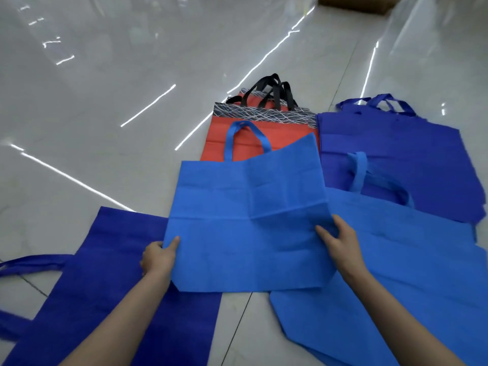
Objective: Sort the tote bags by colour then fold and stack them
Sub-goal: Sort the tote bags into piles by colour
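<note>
A light blue tote bag [245,223] lies spread in the middle, its handle pointing away from me. My left hand [158,256] pinches its left edge, thumb on top. My right hand [339,240] grips its right edge. Under that edge a second light blue bag [396,273] lies flat at the right. A dark blue bag [105,286] is spread at the lower left. More dark blue bags [396,154] are piled at the back right. Orange-red bags [248,138] with black handles and a patterned band lie behind the middle bag.
Everything lies on a glossy pale tiled floor [118,101] with bright light reflections. A brown cardboard box [356,2] sits at the far top edge.
</note>
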`<state>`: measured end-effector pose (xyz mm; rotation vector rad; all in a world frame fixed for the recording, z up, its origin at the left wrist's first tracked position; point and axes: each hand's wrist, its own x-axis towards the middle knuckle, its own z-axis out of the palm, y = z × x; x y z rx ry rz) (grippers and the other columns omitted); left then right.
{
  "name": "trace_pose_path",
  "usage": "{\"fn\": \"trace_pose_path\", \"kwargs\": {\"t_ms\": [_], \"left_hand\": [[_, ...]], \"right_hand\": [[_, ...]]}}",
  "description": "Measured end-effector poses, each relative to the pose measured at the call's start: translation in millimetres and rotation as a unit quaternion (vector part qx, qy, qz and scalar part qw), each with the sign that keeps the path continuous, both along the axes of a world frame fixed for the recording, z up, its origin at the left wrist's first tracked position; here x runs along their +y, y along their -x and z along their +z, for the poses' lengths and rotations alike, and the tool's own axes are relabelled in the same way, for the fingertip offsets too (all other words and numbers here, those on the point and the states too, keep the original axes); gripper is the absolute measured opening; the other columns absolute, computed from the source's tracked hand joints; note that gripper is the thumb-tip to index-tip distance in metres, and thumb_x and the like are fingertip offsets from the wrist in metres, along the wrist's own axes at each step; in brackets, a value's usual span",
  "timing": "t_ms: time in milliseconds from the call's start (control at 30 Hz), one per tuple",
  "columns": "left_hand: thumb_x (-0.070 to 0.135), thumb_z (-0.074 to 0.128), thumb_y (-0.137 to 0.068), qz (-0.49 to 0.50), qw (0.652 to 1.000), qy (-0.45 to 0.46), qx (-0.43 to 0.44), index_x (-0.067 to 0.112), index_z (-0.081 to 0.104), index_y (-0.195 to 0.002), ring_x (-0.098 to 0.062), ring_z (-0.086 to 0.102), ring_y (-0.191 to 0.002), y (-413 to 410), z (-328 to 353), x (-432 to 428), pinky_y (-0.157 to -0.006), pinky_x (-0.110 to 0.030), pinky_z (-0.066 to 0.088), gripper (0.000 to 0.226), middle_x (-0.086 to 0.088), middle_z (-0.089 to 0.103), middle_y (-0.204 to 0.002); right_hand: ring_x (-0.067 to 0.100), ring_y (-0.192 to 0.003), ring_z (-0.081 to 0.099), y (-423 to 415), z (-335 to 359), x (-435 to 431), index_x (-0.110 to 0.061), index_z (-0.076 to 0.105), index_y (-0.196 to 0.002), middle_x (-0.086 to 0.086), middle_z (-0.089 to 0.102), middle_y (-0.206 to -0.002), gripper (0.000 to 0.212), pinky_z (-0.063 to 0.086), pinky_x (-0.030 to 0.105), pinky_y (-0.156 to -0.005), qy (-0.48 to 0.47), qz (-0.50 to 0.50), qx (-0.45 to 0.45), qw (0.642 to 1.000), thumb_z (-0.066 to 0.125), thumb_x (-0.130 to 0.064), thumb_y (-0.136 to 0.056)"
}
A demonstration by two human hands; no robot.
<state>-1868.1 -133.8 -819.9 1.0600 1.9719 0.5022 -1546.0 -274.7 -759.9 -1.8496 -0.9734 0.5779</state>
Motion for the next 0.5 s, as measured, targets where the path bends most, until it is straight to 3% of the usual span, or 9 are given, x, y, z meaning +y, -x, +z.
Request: {"fn": "trace_pose_path", "kwargs": {"t_ms": [67, 133, 300, 400, 500], "left_hand": [[0.033, 0.061, -0.089, -0.005, 0.999, -0.037, -0.023, 0.008, 0.058, -0.079, -0.035, 0.06, -0.088, -9.6, 14.3, -1.7, -0.074, -0.044, 0.052, 0.027, -0.01, 0.064, -0.088], [0.021, 0.054, -0.094, -0.022, 0.992, -0.11, -0.054, 0.006, 0.055, -0.085, -0.03, 0.058, -0.082, -20.4, 30.2, -4.3, -0.066, -0.037, 0.048, 0.018, -0.008, 0.059, -0.084], [0.023, 0.05, -0.097, -0.087, 0.957, -0.246, -0.125, 0.01, 0.054, -0.095, -0.015, 0.056, -0.076, -51.1, 67.7, -19.8, -0.062, -0.031, 0.046, 0.014, 0.001, 0.058, -0.085], [0.022, 0.052, -0.095, -0.153, 0.942, -0.221, -0.203, 0.018, 0.054, -0.091, -0.008, 0.059, -0.076, -80.5, 75.7, -35.3, -0.059, -0.023, 0.046, 0.006, 0.006, 0.061, -0.087], [0.015, 0.056, -0.093, -0.25, 0.919, -0.148, -0.266, 0.024, 0.055, -0.096, -0.002, 0.064, -0.083, -114.2, 66.6, -52.9, -0.064, -0.021, 0.051, 0.009, 0.008, 0.066, -0.095]], "right_hand": [[0.004, -0.091, 0.059, -0.4, 0.1, -2.2, -0.007, 0.062, -0.102, 0.003, 0.066, -0.101, 0.02, 0.044, 0.007, -0.079, 0.001, -0.007, -0.007, 1.0, 0.061, -0.013, -0.083], [0.0, -0.086, 0.058, -0.5, 2.8, -6.3, -0.006, 0.062, -0.101, 0.003, 0.066, -0.1, 0.014, 0.043, 0.007, -0.078, 0.0, -0.017, -0.02, 1.0, 0.061, -0.002, -0.088], [-0.008, -0.078, 0.057, -23.1, 24.0, -39.7, -0.012, 0.057, -0.1, -0.015, 0.06, -0.093, 0.016, 0.041, 0.003, -0.071, -0.023, -0.109, -0.035, 0.993, 0.061, -0.002, -0.089], [0.009, -0.085, 0.054, -52.5, 29.1, -82.4, -0.009, 0.054, -0.107, -0.01, 0.058, -0.094, 0.02, 0.04, 0.011, -0.072, 0.015, -0.198, -0.034, 0.979, 0.061, -0.004, -0.089], [0.021, -0.105, 0.05, -81.8, 17.6, -129.0, -0.003, 0.049, -0.123, 0.003, 0.054, -0.116, 0.038, 0.04, 0.035, -0.088, 0.115, -0.275, -0.044, 0.954, 0.063, -0.011, -0.089]]}}
